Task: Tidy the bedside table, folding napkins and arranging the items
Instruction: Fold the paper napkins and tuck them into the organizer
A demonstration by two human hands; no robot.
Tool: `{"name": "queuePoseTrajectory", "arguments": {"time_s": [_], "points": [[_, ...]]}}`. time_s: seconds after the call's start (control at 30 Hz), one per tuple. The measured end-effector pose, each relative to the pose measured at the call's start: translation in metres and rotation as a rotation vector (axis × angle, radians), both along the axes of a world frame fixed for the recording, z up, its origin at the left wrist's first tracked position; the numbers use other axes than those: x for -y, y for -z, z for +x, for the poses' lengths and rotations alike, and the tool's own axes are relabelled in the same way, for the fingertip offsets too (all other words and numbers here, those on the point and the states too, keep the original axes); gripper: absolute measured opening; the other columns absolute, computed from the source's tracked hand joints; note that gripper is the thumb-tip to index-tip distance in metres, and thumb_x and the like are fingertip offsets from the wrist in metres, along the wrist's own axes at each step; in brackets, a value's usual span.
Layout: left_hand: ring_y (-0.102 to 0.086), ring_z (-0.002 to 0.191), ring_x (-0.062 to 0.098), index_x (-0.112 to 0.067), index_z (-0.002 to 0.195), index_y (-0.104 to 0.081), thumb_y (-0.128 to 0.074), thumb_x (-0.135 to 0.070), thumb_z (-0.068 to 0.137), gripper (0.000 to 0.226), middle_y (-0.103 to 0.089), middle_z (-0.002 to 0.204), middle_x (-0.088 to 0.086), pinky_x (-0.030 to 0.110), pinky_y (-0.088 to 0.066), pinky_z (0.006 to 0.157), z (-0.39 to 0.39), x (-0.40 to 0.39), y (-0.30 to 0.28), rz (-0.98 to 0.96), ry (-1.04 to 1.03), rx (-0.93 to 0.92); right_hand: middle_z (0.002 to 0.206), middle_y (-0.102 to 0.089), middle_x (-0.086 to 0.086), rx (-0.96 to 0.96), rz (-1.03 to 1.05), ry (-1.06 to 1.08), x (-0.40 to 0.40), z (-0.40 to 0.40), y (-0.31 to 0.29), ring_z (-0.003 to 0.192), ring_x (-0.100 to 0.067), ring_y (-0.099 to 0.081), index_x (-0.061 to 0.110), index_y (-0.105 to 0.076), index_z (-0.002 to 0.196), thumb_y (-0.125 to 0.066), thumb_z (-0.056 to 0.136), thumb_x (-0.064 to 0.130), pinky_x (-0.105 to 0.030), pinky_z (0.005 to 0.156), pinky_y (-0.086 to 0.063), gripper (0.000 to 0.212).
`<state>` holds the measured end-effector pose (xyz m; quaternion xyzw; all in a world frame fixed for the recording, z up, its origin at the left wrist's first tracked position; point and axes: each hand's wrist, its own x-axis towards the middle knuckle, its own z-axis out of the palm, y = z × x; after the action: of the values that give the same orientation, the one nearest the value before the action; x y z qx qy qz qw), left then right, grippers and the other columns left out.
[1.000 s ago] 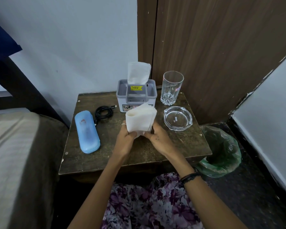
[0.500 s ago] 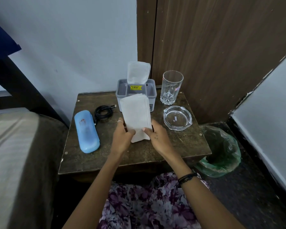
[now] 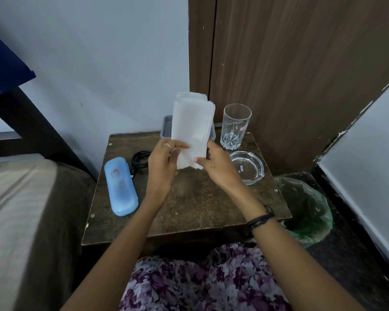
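A white napkin (image 3: 191,129) stands upright as a long folded strip above the brown bedside table (image 3: 189,205). My left hand (image 3: 164,162) pinches its lower left edge and my right hand (image 3: 216,167) pinches its lower right corner. Behind the napkin the grey tissue box (image 3: 166,129) is mostly hidden; only its left edge shows. A tall clear drinking glass (image 3: 236,126) stands at the back right, with a glass ashtray (image 3: 248,168) in front of it. A light blue case (image 3: 120,187) lies at the left beside a coiled black cable (image 3: 139,159).
A bed with a beige and brown cover (image 3: 25,221) adjoins the table's left side. A bin lined with a green bag (image 3: 305,207) sits on the floor at the right. A wooden door (image 3: 290,63) rises behind the table. My floral-clothed lap (image 3: 202,281) is at the front.
Both hands have lifted the napkin higher and away from me, straightened into an upright strip that covers the tissue box. The other items have not moved.
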<state>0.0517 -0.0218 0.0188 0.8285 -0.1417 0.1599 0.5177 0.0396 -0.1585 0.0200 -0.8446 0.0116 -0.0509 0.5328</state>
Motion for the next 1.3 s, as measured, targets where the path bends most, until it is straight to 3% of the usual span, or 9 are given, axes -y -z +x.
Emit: {"name": "queuePoseTrajectory", "arguments": {"time_s": [0.13,0.23,0.33,0.43,0.67,0.87,1.0,1.13,1.3], "points": [[-0.049,0.104,0.009,-0.012,0.116,-0.061,-0.048,0.005,0.089,0.035,-0.053,0.112,-0.002,0.006,-0.042,0.081,0.033,0.003,-0.025,0.004,0.117,-0.038,0.119,-0.06,-0.015,0.071,-0.091,0.048,0.004,0.031,-0.017,0.106,-0.025,-0.058,0.005,-0.048,0.126,-0.054,0.087,-0.002,-0.033,0.087,-0.051,0.04],[-0.048,0.105,0.011,-0.018,0.131,-0.051,-0.05,0.008,0.087,0.051,-0.05,0.123,0.0,0.016,-0.044,0.09,0.059,-0.002,-0.035,0.135,0.233,-0.08,0.117,-0.061,-0.016,0.102,-0.054,0.088,0.009,0.051,-0.025,0.105,-0.026,-0.059,0.002,-0.051,0.123,-0.052,0.088,-0.004,-0.035,0.087,-0.052,0.036],[-0.055,0.099,0.021,-0.023,0.135,-0.045,-0.05,0.009,0.087,0.059,-0.048,0.131,0.005,0.035,-0.051,0.092,0.079,-0.006,-0.037,0.241,0.243,-0.106,0.116,-0.064,-0.013,0.133,-0.04,0.11,0.012,0.066,-0.026,0.102,-0.02,-0.06,0.003,-0.054,0.122,-0.054,0.088,-0.002,-0.025,0.084,-0.051,0.034],[-0.057,0.1,0.024,-0.026,0.137,-0.043,-0.05,0.007,0.087,0.06,-0.046,0.136,0.003,0.041,-0.052,0.091,0.093,-0.004,-0.03,0.329,0.173,-0.061,0.112,-0.066,-0.012,0.14,-0.049,0.132,0.01,0.076,-0.022,0.098,-0.019,-0.062,0.002,-0.058,0.117,-0.058,0.087,0.0,-0.019,0.077,-0.049,0.03],[-0.049,0.088,0.008,-0.024,0.139,-0.038,-0.053,0.0,0.087,0.06,-0.048,0.136,0.003,0.023,-0.041,0.082,0.102,0.008,-0.011,0.398,0.106,0.026,0.095,-0.069,-0.011,0.127,-0.058,0.163,0.011,0.087,-0.012,0.089,-0.022,-0.064,0.003,-0.062,0.104,-0.063,0.084,0.002,-0.029,0.075,-0.051,0.02],[-0.059,0.094,0.019,-0.024,0.133,-0.047,-0.056,0.005,0.084,0.059,-0.052,0.131,0.004,0.032,-0.048,0.084,0.103,0.005,-0.006,0.402,0.131,0.009,0.067,-0.054,0.0,0.109,-0.194,0.156,0.015,0.092,-0.006,0.067,-0.017,-0.055,0.011,-0.058,0.085,-0.07,0.08,0.007,-0.039,0.066,-0.051,0.013],[-0.063,0.088,0.023,-0.024,0.117,-0.059,-0.057,0.008,0.081,0.049,-0.059,0.119,0.006,0.035,-0.052,0.08,0.103,0.004,-0.006,0.443,0.154,-0.008,0.065,-0.052,0.002,0.113,-0.24,0.151,0.014,0.091,-0.001,0.068,-0.016,-0.052,0.012,-0.057,0.078,-0.073,0.077,0.009,-0.031,0.062,-0.042,0.016],[-0.065,0.08,0.028,-0.024,0.111,-0.044,-0.059,-0.002,0.083,0.038,-0.063,0.098,0.012,0.043,-0.056,0.073,0.101,0.005,-0.01,0.374,0.132,-0.067,0.07,-0.056,-0.002,0.097,-0.304,0.121,0.014,0.093,-0.002,0.069,-0.017,-0.054,0.012,-0.058,0.078,-0.073,0.077,0.007,-0.031,0.062,-0.044,0.016],[-0.065,0.081,0.031,-0.016,0.112,-0.027,-0.057,-0.001,0.086,0.043,-0.063,0.108,0.017,0.044,-0.057,0.073,0.099,0.008,-0.011,0.253,0.044,-0.066,0.098,-0.068,-0.011,0.007,-0.243,0.088,0.017,0.1,-0.013,0.089,-0.026,-0.064,0.005,-0.061,0.109,-0.072,0.077,0.008,-0.036,0.075,-0.052,0.034]]}}
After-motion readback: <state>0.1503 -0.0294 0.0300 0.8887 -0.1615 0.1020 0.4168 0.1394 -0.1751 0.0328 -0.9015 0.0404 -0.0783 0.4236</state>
